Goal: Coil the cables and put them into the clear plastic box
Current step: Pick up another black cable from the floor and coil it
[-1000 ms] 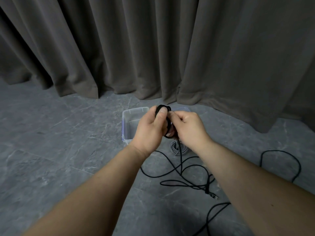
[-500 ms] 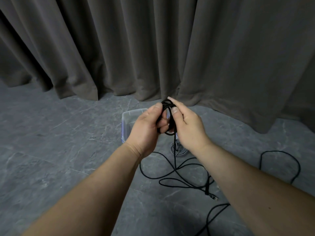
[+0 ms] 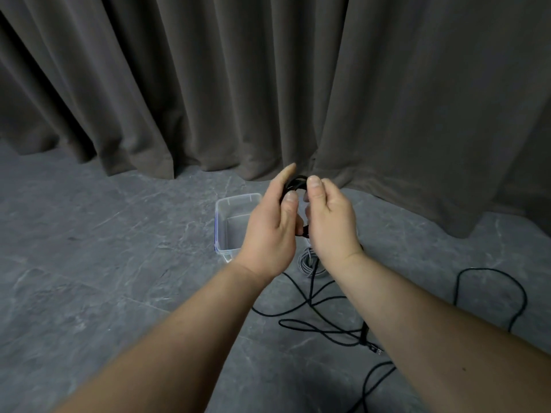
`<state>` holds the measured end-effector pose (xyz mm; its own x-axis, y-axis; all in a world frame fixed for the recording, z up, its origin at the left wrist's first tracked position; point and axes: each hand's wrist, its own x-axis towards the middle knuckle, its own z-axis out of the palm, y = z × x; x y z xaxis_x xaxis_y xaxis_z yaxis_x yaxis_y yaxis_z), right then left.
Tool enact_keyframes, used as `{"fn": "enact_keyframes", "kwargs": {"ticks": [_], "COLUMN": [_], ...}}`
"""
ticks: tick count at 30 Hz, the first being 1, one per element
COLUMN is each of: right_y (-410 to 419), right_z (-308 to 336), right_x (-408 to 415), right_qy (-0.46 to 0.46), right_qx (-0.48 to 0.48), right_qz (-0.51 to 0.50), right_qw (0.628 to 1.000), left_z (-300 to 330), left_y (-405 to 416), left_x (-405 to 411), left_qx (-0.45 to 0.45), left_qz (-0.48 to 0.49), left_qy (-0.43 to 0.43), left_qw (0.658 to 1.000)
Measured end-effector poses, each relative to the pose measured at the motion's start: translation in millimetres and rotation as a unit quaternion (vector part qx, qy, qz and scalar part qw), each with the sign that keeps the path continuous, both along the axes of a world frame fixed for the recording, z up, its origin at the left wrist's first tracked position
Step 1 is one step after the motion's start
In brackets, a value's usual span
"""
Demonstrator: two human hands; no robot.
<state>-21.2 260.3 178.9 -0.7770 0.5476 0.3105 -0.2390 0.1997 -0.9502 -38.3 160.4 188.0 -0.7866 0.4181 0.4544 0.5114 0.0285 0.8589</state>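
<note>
Behind everything, a heavy grey-brown curtain [image 3: 268, 84] is hung to the grey stone floor [image 3: 89, 263], on which the work is being done. Taken as the landmark, the clear plastic box [image 3: 222, 216] is set open on that floor just in front of the curtain's hem, its lid absent and its visible part appearing empty, presumably so that finished coils can be dropped straight in. On the near side of the box, the black cable [image 3: 328, 326] is left sprawled in loose loops across the floor, one strand being drawn up from it to the hands. Above the box's right portion, the left hand [image 3: 272, 231] and the right hand [image 3: 331, 225] are raised side by side. A small black coil [image 3: 295, 183] is held between them: it is pinched by the left thumb against the palm side while the left index finger is extended upward, and it is gripped on the other side by the curled right fingers [image 3: 314, 182], apparently so each new turn can be laid on. Just beside the box's near right corner, a small grey coiled cable [image 3: 307, 262] is seen lying on the floor, not yet placed inside. By this showing, coiling is judged under way, with much of the black cable still unwound.
</note>
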Motion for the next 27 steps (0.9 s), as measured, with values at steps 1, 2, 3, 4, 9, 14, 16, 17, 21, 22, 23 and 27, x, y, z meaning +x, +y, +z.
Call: {"fn": "enact_keyframes", "kwargs": {"ticks": [1,2,3,4,9,14,16,17,21,22,23,27], "right_y": [-0.7,-1.5,-2.4,-2.7,1.7,22.9,24.6,22.1,15.0,15.9,16.9,17.7], "right_z": [2.0,3.6,5.0,5.9,9.4,14.2,15.1,15.3,11.8,10.7,9.5,10.1], "right_x": [0.0,0.9,2.0,3.2,4.2,11.9,13.6,13.2,9.7,8.7,8.5,8.4], "right_qy": [0.003,0.000,-0.007,-0.019,-0.076,-0.102,-0.139,-0.142,-0.116,-0.108,-0.102,-0.102], "right_qx": [-0.021,-0.040,-0.055,-0.066,-0.089,0.003,0.150,0.202,0.302,0.303,0.299,0.291], "right_qz": [0.003,0.004,0.008,0.013,0.102,0.251,0.262,0.263,0.215,0.204,0.200,0.200], "right_qw": [1.000,0.999,0.998,0.998,0.988,0.963,0.943,0.933,0.921,0.925,0.928,0.930], "left_z": [2.3,5.1,6.9,8.6,10.9,11.6,12.1,12.3,11.5,11.0,10.8,11.7], "left_y": [0.2,0.8,2.2,3.5,-1.3,-18.0,-21.7,-22.4,-20.1,-19.4,-18.8,-18.2], "left_x": [1.9,4.0,4.9,5.7,-1.4,-24.1,-28.0,-28.6,-27.9,-27.6,-27.0,-25.9], "left_qx": [0.013,0.034,0.057,0.077,0.124,0.196,0.214,0.219,0.223,0.221,0.219,0.214], "left_qz": [-0.002,-0.005,-0.007,-0.009,-0.010,0.005,-0.003,-0.008,-0.023,-0.028,-0.031,-0.034], "left_qy": [0.004,-0.010,-0.041,-0.075,-0.152,-0.210,-0.232,-0.238,-0.258,-0.262,-0.266,-0.268], "left_qw": [1.000,0.999,0.998,0.994,0.981,0.958,0.949,0.946,0.940,0.939,0.938,0.939]}}
